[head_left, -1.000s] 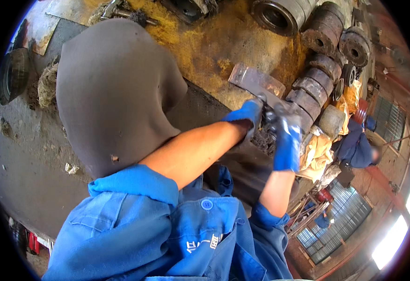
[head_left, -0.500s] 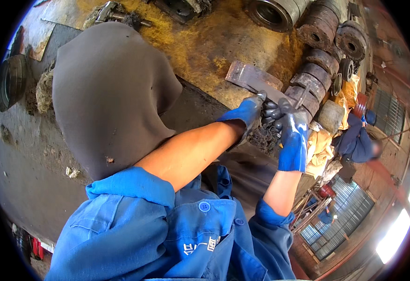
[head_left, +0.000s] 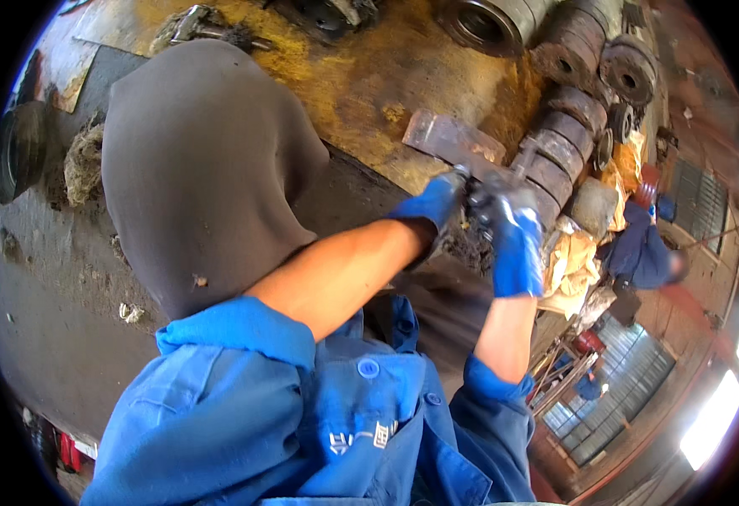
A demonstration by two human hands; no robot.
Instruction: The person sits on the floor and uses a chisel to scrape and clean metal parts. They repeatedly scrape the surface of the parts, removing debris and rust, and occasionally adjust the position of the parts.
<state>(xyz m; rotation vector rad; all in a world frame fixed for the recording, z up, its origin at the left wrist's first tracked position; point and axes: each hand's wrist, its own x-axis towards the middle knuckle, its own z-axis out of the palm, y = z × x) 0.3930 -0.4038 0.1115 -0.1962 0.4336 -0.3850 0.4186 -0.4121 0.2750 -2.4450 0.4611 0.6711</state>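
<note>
A thick, worn metal ring (head_left: 454, 137) lies partly on its side on the yellow-stained surface, its near end reaching my gloved hands. My left hand (head_left: 439, 202), in a blue glove with dark fingers, is closed at that near end, thumb on top; its other fingers are mostly hidden. My right hand (head_left: 514, 240), gloved the same way and blurred by motion, is closed around a short metal rod (head_left: 524, 157) whose end sticks up past the fingers. Below and between the hands sits a dark tangle of metal shavings (head_left: 467, 250).
Several heavy metal rings (head_left: 567, 135) stand in a row beyond my right hand. A large metal cylinder (head_left: 483, 25) lies at the far edge. Dark grey cloth (head_left: 205, 169) bulges up at left. Pale sacking (head_left: 573, 257) lies at right; a person in dark blue (head_left: 639, 253) is beyond.
My right hand has shifted slightly left, and the rod in it has tipped and moved up-left. The left hand has moved slightly left along with the ring's near end.
</note>
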